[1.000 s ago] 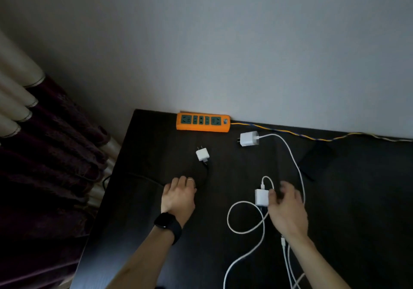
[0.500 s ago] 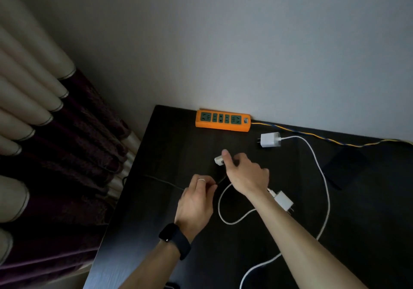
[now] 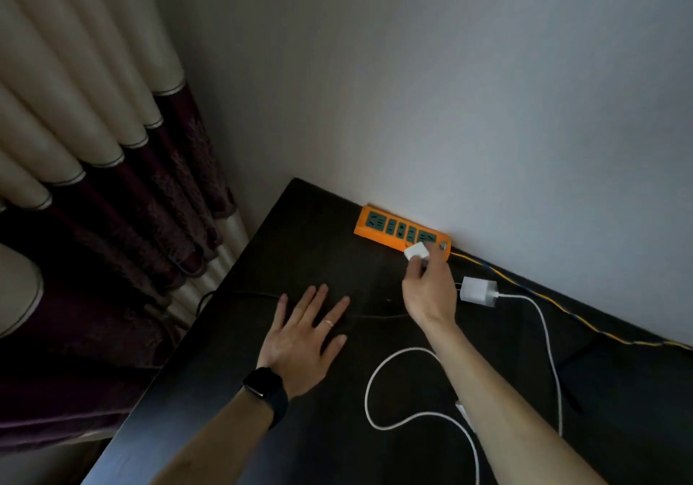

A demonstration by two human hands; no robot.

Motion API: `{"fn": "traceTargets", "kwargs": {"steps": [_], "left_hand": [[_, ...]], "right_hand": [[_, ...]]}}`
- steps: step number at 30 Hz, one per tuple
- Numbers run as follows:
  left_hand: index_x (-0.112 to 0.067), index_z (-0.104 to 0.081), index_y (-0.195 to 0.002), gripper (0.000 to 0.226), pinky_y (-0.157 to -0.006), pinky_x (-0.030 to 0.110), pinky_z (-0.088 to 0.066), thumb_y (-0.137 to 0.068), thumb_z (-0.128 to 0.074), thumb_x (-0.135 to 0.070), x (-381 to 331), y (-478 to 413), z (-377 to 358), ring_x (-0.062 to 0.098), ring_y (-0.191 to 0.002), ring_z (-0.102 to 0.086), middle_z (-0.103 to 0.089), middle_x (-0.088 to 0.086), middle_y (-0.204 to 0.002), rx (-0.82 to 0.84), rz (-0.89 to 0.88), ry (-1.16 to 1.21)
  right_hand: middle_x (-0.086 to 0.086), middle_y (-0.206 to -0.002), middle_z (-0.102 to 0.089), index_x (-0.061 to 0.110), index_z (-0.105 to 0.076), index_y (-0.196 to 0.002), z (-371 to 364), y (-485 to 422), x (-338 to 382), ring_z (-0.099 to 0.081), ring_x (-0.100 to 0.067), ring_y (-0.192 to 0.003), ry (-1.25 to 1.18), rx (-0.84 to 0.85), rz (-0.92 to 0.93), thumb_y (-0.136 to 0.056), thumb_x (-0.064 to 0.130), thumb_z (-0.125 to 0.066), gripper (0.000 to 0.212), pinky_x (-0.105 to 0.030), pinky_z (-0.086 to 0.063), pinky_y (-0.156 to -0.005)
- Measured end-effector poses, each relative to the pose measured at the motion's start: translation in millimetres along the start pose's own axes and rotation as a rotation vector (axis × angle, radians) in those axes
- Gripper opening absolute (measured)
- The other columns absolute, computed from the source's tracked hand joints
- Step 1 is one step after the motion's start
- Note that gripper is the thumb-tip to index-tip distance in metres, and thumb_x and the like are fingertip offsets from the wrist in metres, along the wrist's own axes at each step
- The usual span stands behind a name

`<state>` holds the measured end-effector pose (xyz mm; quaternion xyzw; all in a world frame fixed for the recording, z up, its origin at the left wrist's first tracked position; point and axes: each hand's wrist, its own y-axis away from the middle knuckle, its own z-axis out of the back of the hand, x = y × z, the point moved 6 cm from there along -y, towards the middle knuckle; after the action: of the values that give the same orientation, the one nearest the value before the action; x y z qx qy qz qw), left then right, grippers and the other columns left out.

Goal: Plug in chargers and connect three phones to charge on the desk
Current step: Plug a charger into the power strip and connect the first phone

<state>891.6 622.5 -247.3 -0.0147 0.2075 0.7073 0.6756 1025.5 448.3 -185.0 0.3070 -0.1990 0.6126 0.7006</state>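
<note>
Nearby, a second charger (image 3: pixel 478 291) lies just beside the right hand (image 3: pixel 427 293).

a room in a home, likely a bedroom. pleated cream and plum curtains (image 3: pixel 93 184) hang beside a dark desk (image 3: pixel 300 244) against a plain wall (image 3: pixel 450 72).

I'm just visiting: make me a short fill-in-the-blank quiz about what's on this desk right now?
1. The power strip against the wall is ____ in colour.
2. The small white charger at the strip is held by the ____ hand.
3. The left hand rests flat on the desk, its wrist wearing a black ____.
4. The other white charger lies on the desk, not ____ in.

Missing words: orange; right; watch; plugged
</note>
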Motion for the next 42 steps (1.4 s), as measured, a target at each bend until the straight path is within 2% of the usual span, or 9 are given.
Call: {"fn": "traceTargets", "kwargs": {"steps": [3, 5, 7, 12, 16, 20, 24, 34, 42], "left_hand": [[-0.049, 0.017, -0.150, 0.063, -0.119, 0.052, 0.016, -0.100, -0.018, -0.060, -17, -4, -10, 0.018, -0.149, 0.020, 0.026, -0.003, -0.159, -0.048, 0.000, 0.054], [-0.044, 0.011, -0.154, 0.066, -0.119, 0.051, 0.010, -0.099, -0.023, -0.061, -21, -4, -19, 0.021, -0.152, 0.009, 0.016, -0.001, -0.163, -0.119, 0.018, 0.061], [-0.038, 0.004, -0.157, 0.071, -0.118, 0.052, 0.005, -0.097, -0.026, -0.063, -17, -4, -24, 0.021, -0.153, -0.002, 0.004, -0.001, -0.165, -0.157, 0.048, 0.068], [-0.027, 0.006, -0.158, 0.083, -0.119, 0.049, 0.011, -0.093, -0.026, -0.069, -8, -7, -20, 0.016, -0.151, 0.015, 0.014, -0.003, -0.164, -0.237, 0.125, 0.109], [-0.028, 0.015, -0.156, 0.083, -0.119, 0.049, 0.017, -0.093, -0.021, -0.069, -9, -4, -22, 0.014, -0.148, 0.027, 0.022, -0.005, -0.163, -0.186, 0.137, 0.151], [-0.029, 0.017, -0.155, 0.082, -0.119, 0.051, 0.015, -0.094, -0.021, -0.068, -10, -4, -21, 0.013, -0.148, 0.026, 0.022, -0.006, -0.163, -0.177, 0.130, 0.157], [-0.025, 0.000, -0.159, 0.082, -0.119, 0.053, 0.005, -0.094, -0.027, -0.068, -10, -6, -26, 0.017, -0.153, 0.006, 0.003, -0.001, -0.166, -0.196, 0.134, 0.122], [-0.023, -0.001, -0.159, 0.081, -0.118, 0.054, 0.008, -0.095, -0.027, -0.065, -11, -9, -26, 0.017, -0.152, 0.009, 0.006, -0.001, -0.166, -0.188, 0.128, 0.103], [-0.025, 0.002, -0.158, 0.080, -0.120, 0.051, 0.012, -0.095, -0.025, -0.065, -11, -9, -23, 0.016, -0.152, 0.007, 0.008, -0.004, -0.165, -0.160, 0.107, 0.088]], "right_hand": [[-0.004, -0.126, -0.058, 0.022, -0.042, -0.143, -1, -21, 30, -0.060, -0.023, -0.110, 0.293, 0.008, 0.245, -0.102, 0.041, -0.046, 0.045, -0.032, -0.043, -0.076], [-0.003, -0.120, -0.063, 0.020, -0.044, -0.140, -8, -35, 41, -0.063, -0.022, -0.108, 0.360, 0.073, 0.314, -0.102, 0.039, -0.048, 0.042, -0.028, -0.041, -0.073], [-0.005, -0.119, -0.067, 0.017, -0.044, -0.137, -11, -49, 47, -0.066, -0.023, -0.105, 0.334, 0.097, 0.309, -0.101, 0.034, -0.051, 0.039, -0.027, -0.041, -0.071], [-0.011, -0.122, -0.068, 0.015, -0.049, -0.134, -18, -74, 53, -0.066, -0.029, -0.109, 0.422, 0.185, 0.304, -0.102, 0.034, -0.052, 0.038, -0.026, -0.039, -0.075], [-0.014, -0.124, -0.067, 0.012, -0.051, -0.135, -24, -84, 58, -0.063, -0.032, -0.113, 0.512, 0.234, 0.293, -0.101, 0.032, -0.053, 0.040, -0.029, -0.043, -0.079], [-0.013, -0.117, -0.067, 0.012, -0.057, -0.126, -32, -90, 84, -0.065, -0.030, -0.106, 0.838, 0.219, 0.355, -0.097, 0.034, -0.059, 0.037, -0.031, -0.046, -0.075], [-0.012, -0.108, -0.066, 0.010, -0.061, -0.115, -48, -87, 104, -0.065, -0.028, -0.097, 1.124, 0.249, 0.387, -0.090, 0.028, -0.067, 0.031, -0.034, -0.053, -0.076], [-0.014, -0.125, -0.059, 0.012, -0.048, -0.134, -64, -79, 116, -0.059, -0.030, -0.115, 1.349, 0.314, 0.370, -0.083, 0.025, -0.076, 0.060, -0.037, -0.050, -0.092], [-0.012, -0.116, -0.062, 0.014, -0.055, -0.126, -65, -79, 112, -0.062, -0.028, -0.107, 1.301, 0.254, 0.397, -0.086, 0.029, -0.071, 0.046, -0.034, -0.050, -0.081]]}}
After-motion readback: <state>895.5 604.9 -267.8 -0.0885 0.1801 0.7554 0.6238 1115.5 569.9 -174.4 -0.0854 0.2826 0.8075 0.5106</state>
